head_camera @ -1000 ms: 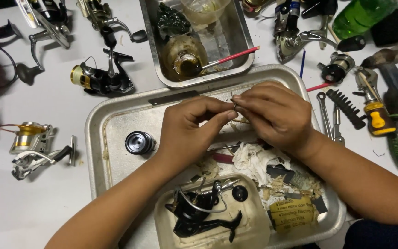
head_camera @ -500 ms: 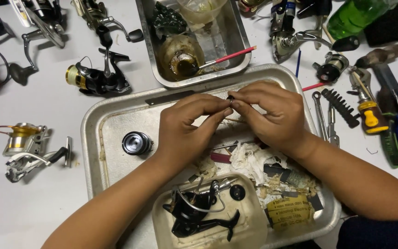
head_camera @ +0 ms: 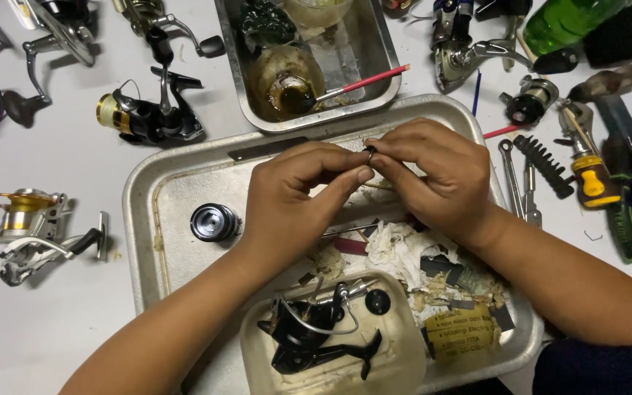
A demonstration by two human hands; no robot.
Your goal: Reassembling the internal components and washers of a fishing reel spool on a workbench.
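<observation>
Above the metal tray, I see my left hand and right hand meet, fingertips pinching a tiny dark ring-like part. It looks light, stiff and probably greasy, best gripped by its edges. Fingers hide most of it, so its exact shape escapes me.

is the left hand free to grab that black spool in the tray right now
Probably not at once: the left hand and right hand both pinch a small ring. The black spool lies uncovered just beside the left wrist.
</observation>
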